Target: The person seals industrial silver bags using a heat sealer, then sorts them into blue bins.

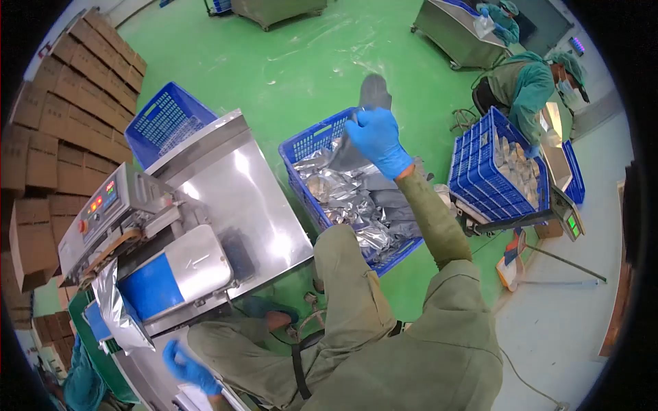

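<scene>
My right hand, in a blue glove, is closed on a grey foil pouch above the far side of a blue crate. That crate is filled with silver and grey foil pouches. My left hand, also gloved in blue, is at lower left with its fingers apart and nothing in it. Near it, a silver foil pouch hangs at the band sealer, beside the blue conveyor belt.
A steel table carries the sealer. Cardboard boxes are stacked at left, near another blue crate. At right, a person bends by a crate of packets on a scale. Another person stands at a steel cart.
</scene>
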`<state>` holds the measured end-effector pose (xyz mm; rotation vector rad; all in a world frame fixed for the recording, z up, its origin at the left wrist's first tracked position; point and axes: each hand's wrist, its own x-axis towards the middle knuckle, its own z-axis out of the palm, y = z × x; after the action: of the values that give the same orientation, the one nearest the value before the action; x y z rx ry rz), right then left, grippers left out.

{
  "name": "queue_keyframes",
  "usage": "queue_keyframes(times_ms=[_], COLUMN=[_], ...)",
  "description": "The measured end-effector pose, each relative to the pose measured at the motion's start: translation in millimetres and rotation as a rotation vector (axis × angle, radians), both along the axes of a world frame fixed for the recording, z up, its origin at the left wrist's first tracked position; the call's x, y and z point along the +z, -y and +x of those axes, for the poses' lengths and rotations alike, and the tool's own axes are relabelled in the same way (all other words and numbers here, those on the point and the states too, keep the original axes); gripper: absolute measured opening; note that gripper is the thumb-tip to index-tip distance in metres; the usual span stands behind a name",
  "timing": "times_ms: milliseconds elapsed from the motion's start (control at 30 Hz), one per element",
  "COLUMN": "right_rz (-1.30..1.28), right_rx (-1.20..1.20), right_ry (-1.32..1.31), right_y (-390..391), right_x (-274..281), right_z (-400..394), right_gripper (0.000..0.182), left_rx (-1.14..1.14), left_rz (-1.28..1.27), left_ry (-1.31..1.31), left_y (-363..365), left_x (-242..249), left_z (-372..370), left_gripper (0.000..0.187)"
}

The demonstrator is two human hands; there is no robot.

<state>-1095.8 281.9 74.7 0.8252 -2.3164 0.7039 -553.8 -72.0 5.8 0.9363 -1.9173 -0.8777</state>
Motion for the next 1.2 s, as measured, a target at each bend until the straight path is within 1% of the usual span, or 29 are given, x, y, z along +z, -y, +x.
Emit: queue_keyframes(times_ms=[33,67,100,133,167,200,233,267,367,400,467,500,533,633,667,700,733,833,867,967,1000,1100,1133,1200], right_rz=[-0.035,-0.072,-0.097,-0.125,-0.032,0.057,0.081,0.13,-0.047,-0.219,-0.596,-0.595,-0.512,-0.366,-0.246,-0.128,-0.013,-0.149,-0.115,-0.011,-0.012,0.213,0.202,-0.069], right_rx=[0.074,0.154,0.238,0.328,0.343,0.359,0.552,0.616,0.834,0.849,0.819,0.695,0.57,0.564,0.567,0.565,0.562,0.639,0.682,0.711,0.721,0.686,0.743,0.754], right_ry=[-0.034,-0.07,-0.064,-0.06,-0.132,-0.211,-0.236,-0.229,-0.274,0.007,0.054,0.171,0.225,0.179,0.157,0.133,0.102,0.096,0.129,-0.106,-0.255,-0.334,-0.219,-0.158], right_y=[17.7,35.9,54.5,73.8,95.2,115.5,133.6,148.3,184.2,188.2,185.0,181.3,188.2,232.5,239.5,242.3,242.8,232.6,228.9,218.4,206.8,171.5,163.6,174.4], right_x=[41.9,78.5,112.3,135.7,150.3,161.7,170.0,177.6,174.5,168.5,164.6,150.2,131.0,82.2,72.0,63.4,61.9,66.4,67.9,66.3,64.1,49.2,45.9,62.0], right_z=[24.0,49.8,81.2,113.7,144.6,174.1,201.7,225.4,256.4,264.3,265.5,259.0,251.8,239.1,232.0,222.8,214.9,207.5,205.8,190.6,179.0,164.7,165.3,184.3], right_gripper=[0.025,0.024,0.023,0.022,0.022,0.021,0.019,0.014,0.014,0.012,0.022,0.039,0.043,0.03,0.026,0.021,0.017,0.017,0.016,0.016,0.017,0.018,0.019,0.028], left_rx=[-0.068,-0.216,-0.369,-0.47,-0.556,-0.539,-0.524,-0.542,-0.636,-0.646,-0.645,-0.646,-0.659,-0.754,-0.789,-0.818,-0.818,-0.755,-0.678,-0.687,-0.621,-0.51,-0.516,-0.478], left_rz=[-0.085,-0.004,0.047,-0.035,-0.169,-0.186,-0.206,-0.183,0.041,0.125,0.251,0.275,0.288,0.362,0.348,0.284,0.041,0.0,-0.19,-0.729,-0.901,-1.105,-1.057,-0.951], left_ry=[0.14,0.169,0.189,0.2,0.132,0.049,-0.032,-0.04,0.022,0.007,-0.033,-0.042,-0.039,0.043,0.091,0.156,0.247,0.109,0.304,0.294,0.347,0.693,0.572,0.202], left_y=[-38.5,-58.7,-83.1,-97.7,-93.3,-89.0,-85.8,-69.6,-13.5,-0.7,17.1,23.5,28.9,44.0,48.3,47.9,50.1,53.4,49.9,65.2,80.9,101.6,98.4,85.2], left_x=[30.9,44.2,71.4,90.7,85.6,92.8,102.8,107.7,99.6,88.8,65.2,59.7,57.2,63.2,72.4,89.1,109.2,159.4,179.1,163.6,160.6,140.2,132.8,131.4], left_z=[-57.4,-99.6,-140.7,-179.0,-204.9,-224.7,-245.2,-250.8,-216.9,-204.5,-185.5,-178.3,-173.0,-161.0,-154.3,-146.6,-141.6,-126.9,-123.9,-140.5,-135.6,-112.0,-108.6,-121.1], left_gripper=[0.024,0.036,0.065,0.087,0.093,0.089,0.086,0.085,0.083,0.083,0.081,0.08,0.08,0.078,0.077,0.076,0.06,0.045,0.043,0.022,0.016,0.015,0.017,0.026])
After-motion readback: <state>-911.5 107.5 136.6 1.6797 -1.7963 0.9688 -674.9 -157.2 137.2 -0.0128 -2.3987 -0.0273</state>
